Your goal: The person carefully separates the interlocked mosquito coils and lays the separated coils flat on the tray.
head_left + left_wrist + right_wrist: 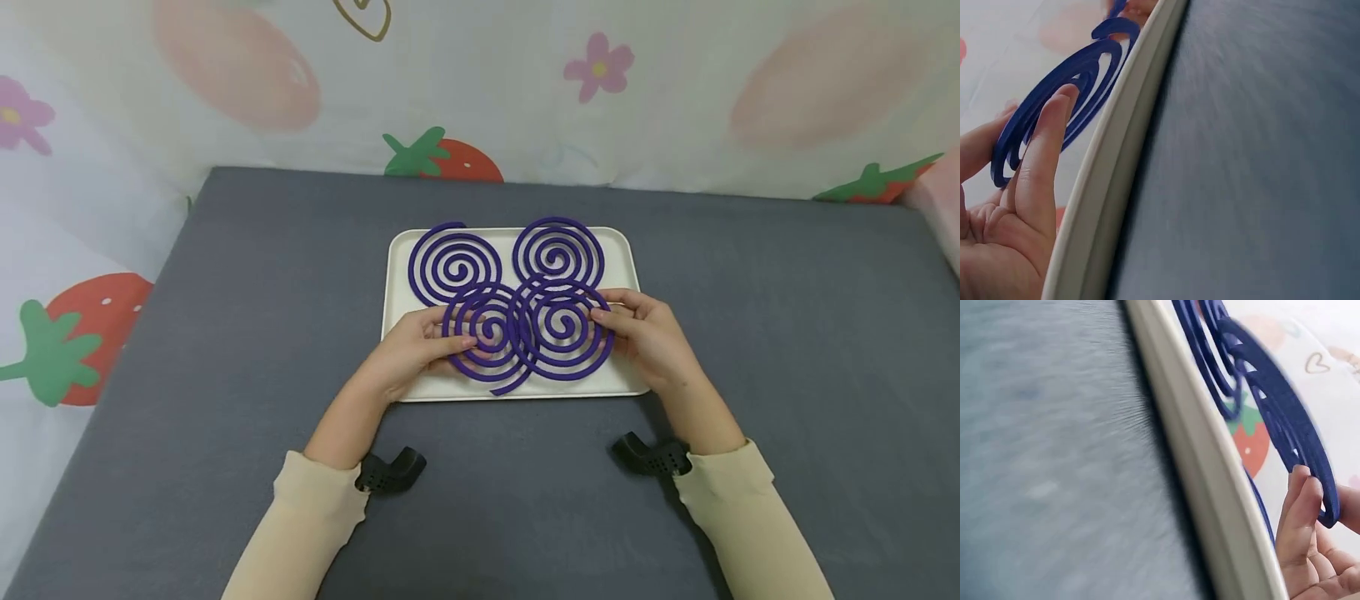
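Two purple spiral coils, shaped like mosquito coils, are held side by side over the front of a white tray. My left hand pinches the left coil at its outer edge, thumb on top and fingers beneath. At the opposite side, my right hand pinches the right coil by its outer rim. The held coils overlap in the middle in the head view. Both wrist views show them tilted, above the tray's rim. Behind them, a back-left coil and a back-right coil reach the tray's far rim.
The tray stands on a grey cloth-covered table. A patterned curtain with strawberries and flowers hangs behind the table and along its left side. Black wrist devices sit at both cuffs.
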The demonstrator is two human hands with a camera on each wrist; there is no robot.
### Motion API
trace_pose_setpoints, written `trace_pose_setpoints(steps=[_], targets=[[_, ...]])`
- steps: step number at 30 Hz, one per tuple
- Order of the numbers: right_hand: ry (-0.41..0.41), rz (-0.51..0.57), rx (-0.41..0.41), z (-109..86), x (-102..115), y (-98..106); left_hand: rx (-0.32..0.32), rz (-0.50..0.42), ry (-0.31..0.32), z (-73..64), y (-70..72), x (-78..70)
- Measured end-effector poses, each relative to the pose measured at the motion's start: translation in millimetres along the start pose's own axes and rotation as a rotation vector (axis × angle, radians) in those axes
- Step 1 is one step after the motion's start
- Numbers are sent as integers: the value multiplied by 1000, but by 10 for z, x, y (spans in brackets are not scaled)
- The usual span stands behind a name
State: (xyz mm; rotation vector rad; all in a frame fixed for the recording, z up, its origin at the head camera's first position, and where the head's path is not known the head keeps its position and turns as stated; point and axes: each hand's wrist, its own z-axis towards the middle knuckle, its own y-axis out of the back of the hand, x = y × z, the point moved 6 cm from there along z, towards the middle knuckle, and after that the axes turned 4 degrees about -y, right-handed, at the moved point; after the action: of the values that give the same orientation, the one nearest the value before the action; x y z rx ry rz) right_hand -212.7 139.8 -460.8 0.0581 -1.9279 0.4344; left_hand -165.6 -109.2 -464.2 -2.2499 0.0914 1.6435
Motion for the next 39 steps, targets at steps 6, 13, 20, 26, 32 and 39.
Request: trace_pose_setpoints(steps=[6,13,20,26,32,39], targets=[[-16,-164,16,-85,-16,56,-2,65,27,-210,234,9],[16,-331,-36,-164,4,144,60,114,37,-297,369,84],[26,-488,-55,-307,-17,337,108,159,43,-345,418,128],[62,-597,-77,-387,60,455,-43,470,5,-431,518,-88],[110,-622,-48,-411,120,550,-90,563,-22,-520,599,-233],[130,-514,35,-439,86,642,-67,452,-38,-630,695,-212]])
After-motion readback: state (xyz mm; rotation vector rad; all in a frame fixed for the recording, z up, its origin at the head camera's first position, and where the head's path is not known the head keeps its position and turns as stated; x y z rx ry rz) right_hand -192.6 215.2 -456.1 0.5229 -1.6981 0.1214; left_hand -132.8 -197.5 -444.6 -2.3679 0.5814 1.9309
